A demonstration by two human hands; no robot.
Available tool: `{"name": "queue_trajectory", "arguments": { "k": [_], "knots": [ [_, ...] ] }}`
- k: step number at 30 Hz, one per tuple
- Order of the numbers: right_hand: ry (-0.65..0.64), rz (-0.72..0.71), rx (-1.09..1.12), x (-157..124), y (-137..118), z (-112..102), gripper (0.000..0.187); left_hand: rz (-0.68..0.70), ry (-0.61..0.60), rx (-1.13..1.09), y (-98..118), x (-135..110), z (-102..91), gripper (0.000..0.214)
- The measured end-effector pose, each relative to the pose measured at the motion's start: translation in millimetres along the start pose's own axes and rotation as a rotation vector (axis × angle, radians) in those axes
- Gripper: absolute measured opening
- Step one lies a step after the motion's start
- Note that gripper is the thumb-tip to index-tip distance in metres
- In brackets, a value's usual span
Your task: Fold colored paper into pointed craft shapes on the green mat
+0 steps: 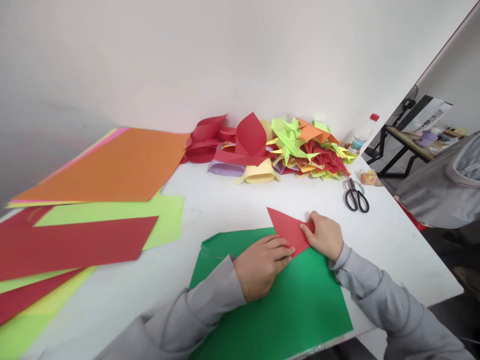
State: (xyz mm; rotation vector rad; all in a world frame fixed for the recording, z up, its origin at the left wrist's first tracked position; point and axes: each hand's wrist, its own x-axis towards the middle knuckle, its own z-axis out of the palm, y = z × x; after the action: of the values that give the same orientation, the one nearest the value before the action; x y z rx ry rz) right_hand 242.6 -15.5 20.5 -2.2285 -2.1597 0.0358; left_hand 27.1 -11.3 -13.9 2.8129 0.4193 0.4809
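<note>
A folded piece of red paper [288,227], roughly triangular, lies over the top edge of a green board [300,305]. My left hand [264,265] rests on its lower left side, fingers laid out flat and pressing the paper to the board. At the paper's right corner, my right hand [325,235] pinches the edge between thumb and curled fingers. Part of the red paper is hidden under both hands. Black-handled scissors [357,197] lie on the white table beyond my right hand.
Large orange sheets [112,165] and red strips [75,242] are stacked at left. Red paper shapes [251,137] and a heap of folded paper stars [311,145] line the wall. A bottle [362,135] and small packet [369,177] stand right. Another person's grey shirt [442,180] shows at far right.
</note>
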Motion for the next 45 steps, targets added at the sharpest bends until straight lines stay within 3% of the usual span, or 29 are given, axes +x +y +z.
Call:
{"name": "queue_trajectory", "arguments": {
  "k": [6, 11, 16, 21, 29, 35, 40, 42, 45],
  "knots": [
    [0.058, -0.032, -0.018, -4, -1, 3, 0.025, 0.014, 0.077, -0.020, -2, -1, 6.3, 0.044],
    [0.110, -0.053, 0.043, -7, -1, 6, 0.025, 0.013, 0.070, 0.013, -1, 0, 4.5, 0.041],
    [0.178, -0.156, 0.089, -10, 3, 8, 0.042, 0.018, 0.089, -0.001, 3, 2, -2.5, 0.041],
    [0.184, -0.168, 0.071, -10, 5, 9, 0.045, 0.023, 0.107, 0.006, 4, 7, -8.0, 0.033],
    [0.177, -0.181, 0.053, -9, 6, 10, 0.046, 0.052, 0.158, 0.000, -6, 11, 0.6, 0.039],
    [0.204, -0.181, 0.043, -13, 4, 9, 0.047, 0.060, 0.139, 0.039, -4, 15, -9.2, 0.035],
    [0.291, -0.211, 0.110, -28, 2, 4, 0.061, 0.072, 0.098, -0.004, -8, 14, -8.0, 0.040],
    [0.360, -0.285, 0.142, -36, 3, 2, 0.054, 0.080, 0.108, -0.022, -11, 13, -5.5, 0.041],
    [0.373, -0.478, 0.160, -48, 3, 0, 0.027, 0.083, 0.128, -0.026, -13, 12, -3.9, 0.041]
  ]
}}
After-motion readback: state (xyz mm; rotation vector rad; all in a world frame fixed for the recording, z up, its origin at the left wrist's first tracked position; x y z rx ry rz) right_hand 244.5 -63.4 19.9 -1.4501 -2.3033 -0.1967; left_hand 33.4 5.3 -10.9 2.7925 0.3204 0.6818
